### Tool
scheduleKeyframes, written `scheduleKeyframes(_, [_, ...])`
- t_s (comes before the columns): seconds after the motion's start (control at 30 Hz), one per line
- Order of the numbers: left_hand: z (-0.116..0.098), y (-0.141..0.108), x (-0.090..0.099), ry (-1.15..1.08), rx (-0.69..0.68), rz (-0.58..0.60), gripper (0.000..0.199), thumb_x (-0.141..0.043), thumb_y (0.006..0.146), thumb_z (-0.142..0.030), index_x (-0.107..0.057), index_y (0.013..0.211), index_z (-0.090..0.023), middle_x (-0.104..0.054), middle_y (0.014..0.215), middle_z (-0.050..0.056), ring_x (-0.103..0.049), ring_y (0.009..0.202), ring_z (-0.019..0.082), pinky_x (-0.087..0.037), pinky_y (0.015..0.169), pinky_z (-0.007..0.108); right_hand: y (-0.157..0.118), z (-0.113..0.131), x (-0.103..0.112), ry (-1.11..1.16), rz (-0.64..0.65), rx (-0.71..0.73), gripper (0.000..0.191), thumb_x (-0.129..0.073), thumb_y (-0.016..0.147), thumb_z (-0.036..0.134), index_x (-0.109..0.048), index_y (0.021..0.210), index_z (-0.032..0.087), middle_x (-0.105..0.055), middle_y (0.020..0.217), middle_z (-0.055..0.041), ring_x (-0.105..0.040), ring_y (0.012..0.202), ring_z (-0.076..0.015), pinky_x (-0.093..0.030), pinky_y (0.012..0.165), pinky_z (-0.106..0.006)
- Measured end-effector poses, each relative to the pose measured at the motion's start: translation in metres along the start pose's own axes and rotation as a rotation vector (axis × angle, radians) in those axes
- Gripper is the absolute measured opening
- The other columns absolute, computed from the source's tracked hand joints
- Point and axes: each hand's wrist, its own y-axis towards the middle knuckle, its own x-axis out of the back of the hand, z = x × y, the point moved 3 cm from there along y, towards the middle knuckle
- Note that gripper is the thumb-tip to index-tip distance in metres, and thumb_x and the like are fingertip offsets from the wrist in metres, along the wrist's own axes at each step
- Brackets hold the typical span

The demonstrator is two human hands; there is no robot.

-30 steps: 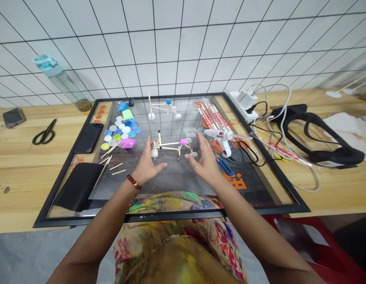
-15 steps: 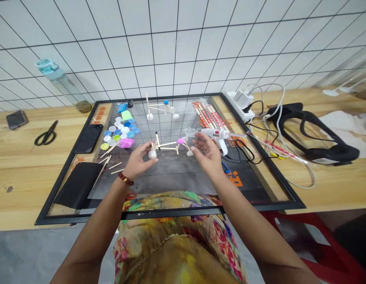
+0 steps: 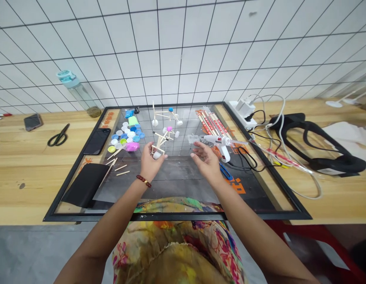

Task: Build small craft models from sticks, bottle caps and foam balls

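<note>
My left hand grips a small tricycle model made of wooden sticks at its white-wheeled end, thumb and fingers pinched around it. The model is tilted, pointing away from me, with a pink lump and another white wheel at its far end. To the right, my right hand is held above the glass, fingers apart and holding nothing. Just beyond its fingers lies a white glue gun. A similar stick model with a blue lump stands at the back of the board.
Coloured bottle caps, a pink clay packet and loose sticks lie left. Red-and-white packaged sticks sit back right. Blue-handled cutter, cable, power strip, phone and bottle surround the area.
My left hand has turned the model so that its pink-lump end swings away from me. My right hand, close to its right wheel before, is now apart from it. The view has shifted slightly.
</note>
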Motion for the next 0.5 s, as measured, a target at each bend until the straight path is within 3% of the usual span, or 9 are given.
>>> scheduleKeyframes(0.1, [-0.004, -0.007, -0.013, 0.026, 0.043, 0.057, 0.090, -0.088, 0.062, -0.027, -0.045, 0.141, -0.023, -0.056, 0.133, 0.015, -0.060, 0.124, 0.030, -0.053, 0.104, 0.047, 0.000, -0.001, -0.001, -0.010, 0.022, -0.002, 0.046, -0.068, 0.084, 0.038, -0.062, 0.127, 0.023, -0.066, 0.127, -0.0129, -0.069, 0.101, -0.0230, -0.056, 0.093, -0.047])
scheduleKeyframes(0.23, [-0.010, -0.018, -0.016, -0.075, 0.063, 0.277, 0.100, -0.078, 0.068, -0.017, -0.028, 0.154, -0.029, -0.042, 0.154, 0.016, -0.049, 0.140, 0.030, -0.051, 0.108, 0.046, 0.002, -0.003, -0.001, -0.002, 0.017, -0.021, 0.045, -0.068, 0.082, 0.038, -0.064, 0.123, 0.021, -0.067, 0.125, -0.0133, -0.069, 0.100, -0.0226, -0.056, 0.093, -0.047])
scheduleKeyframes(0.3, [-0.010, -0.019, -0.008, -0.106, 0.093, 0.332, 0.096, -0.072, 0.071, -0.015, -0.027, 0.155, -0.029, -0.038, 0.158, 0.016, -0.045, 0.144, 0.031, -0.052, 0.108, 0.046, 0.002, -0.007, -0.001, 0.019, 0.006, -0.063, 0.044, -0.066, 0.081, 0.038, -0.065, 0.120, 0.020, -0.070, 0.120, -0.0131, -0.069, 0.098, -0.0224, -0.056, 0.092, -0.047])
scheduleKeyframes(0.5, [-0.008, -0.010, 0.043, -0.089, 0.066, 0.300, 0.087, -0.065, 0.066, -0.012, -0.040, 0.149, -0.026, -0.046, 0.153, 0.017, -0.042, 0.147, 0.033, -0.045, 0.114, 0.053, 0.003, -0.015, -0.004, 0.043, 0.027, -0.158, 0.040, -0.065, 0.078, 0.043, -0.070, 0.110, 0.019, -0.074, 0.105, -0.0091, -0.067, 0.088, -0.0205, -0.056, 0.089, -0.045])
